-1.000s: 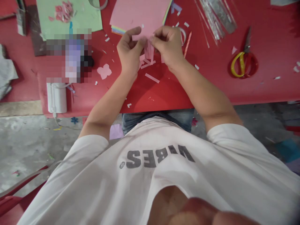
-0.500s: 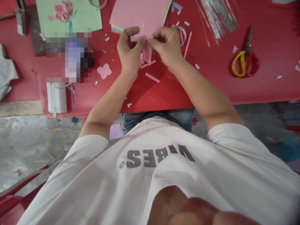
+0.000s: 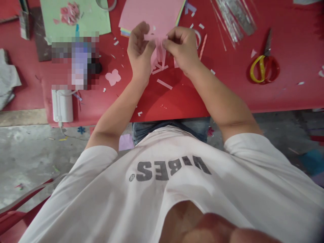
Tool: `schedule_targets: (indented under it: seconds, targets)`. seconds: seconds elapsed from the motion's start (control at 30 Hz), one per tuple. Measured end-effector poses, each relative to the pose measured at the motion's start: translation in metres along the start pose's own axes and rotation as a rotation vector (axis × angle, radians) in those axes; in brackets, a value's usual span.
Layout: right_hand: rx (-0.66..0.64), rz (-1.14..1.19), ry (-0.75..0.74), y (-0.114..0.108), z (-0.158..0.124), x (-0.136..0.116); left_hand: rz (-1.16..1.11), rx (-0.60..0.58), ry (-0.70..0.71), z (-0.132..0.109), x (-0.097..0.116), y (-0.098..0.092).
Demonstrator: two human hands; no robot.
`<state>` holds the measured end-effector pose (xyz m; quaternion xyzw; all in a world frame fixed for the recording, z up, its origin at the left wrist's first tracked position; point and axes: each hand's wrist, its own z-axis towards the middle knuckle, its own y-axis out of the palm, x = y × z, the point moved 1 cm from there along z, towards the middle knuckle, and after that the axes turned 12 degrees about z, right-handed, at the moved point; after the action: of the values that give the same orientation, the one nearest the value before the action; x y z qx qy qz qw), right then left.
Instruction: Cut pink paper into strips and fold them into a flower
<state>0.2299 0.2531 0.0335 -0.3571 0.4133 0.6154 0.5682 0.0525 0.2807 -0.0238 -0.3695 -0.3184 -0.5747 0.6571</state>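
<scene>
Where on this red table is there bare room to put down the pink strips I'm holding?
For the strips: the table is barest between your right forearm and the scissors, and at the near edge between your forearms, bar small scraps. Crowded: the far side, with paper stack and green sheet, and left of the flower cutout.

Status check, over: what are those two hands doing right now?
Left hand and right hand both pinch the fringed pink paper above the red table. Scissors lie apart, right. Nothing blocks them.
</scene>
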Motion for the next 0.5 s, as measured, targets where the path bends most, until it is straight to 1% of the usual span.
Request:
schedule_targets:
  seconds: [0.03, 0.07, 0.1, 0.13, 0.17, 0.23, 0.27, 0.33, 0.4, 0.43, 0.47, 0.5]
  targets:
    - [0.015, -0.015, -0.016, -0.001, 0.001, 0.001, -0.014, 0.095, 0.106, -0.001, 0.008, -0.001]
    - [0.031, -0.040, -0.031, -0.002, 0.002, 0.001, 0.025, 0.144, 0.203, -0.002, 0.017, -0.002]
    - [0.040, -0.078, -0.045, -0.003, 0.002, 0.000, 0.097, 0.157, 0.252, -0.002, 0.028, -0.003]
    - [0.051, -0.124, -0.063, -0.004, 0.002, -0.003, 0.175, 0.227, 0.302, -0.003, 0.039, -0.005]
    - [0.067, -0.174, -0.086, -0.004, 0.001, -0.007, 0.228, 0.262, 0.417, -0.005, 0.050, -0.006]
    - [0.089, -0.271, -0.142, -0.005, -0.004, -0.017, 0.201, 0.160, 0.427, -0.008, 0.066, -0.004]
    - [0.098, -0.315, -0.176, -0.004, -0.008, -0.023, 0.154, 0.091, 0.390, -0.011, 0.070, -0.002]
    - [0.116, -0.399, -0.278, -0.004, -0.016, -0.034, 0.030, -0.015, 0.215, -0.017, 0.073, 0.004]
    - [0.135, -0.499, -0.397, -0.002, -0.023, -0.041, -0.112, -0.077, 0.034, -0.024, 0.073, 0.013]
    - [0.138, -0.565, -0.432, -0.001, -0.026, -0.044, -0.181, -0.107, -0.033, -0.028, 0.073, 0.018]
    - [0.112, -0.643, -0.436, 0.000, -0.029, -0.045, -0.232, -0.137, -0.087, -0.031, 0.075, 0.022]
    - [0.078, -0.731, -0.410, 0.002, -0.030, -0.045, -0.273, -0.164, -0.139, -0.033, 0.078, 0.026]
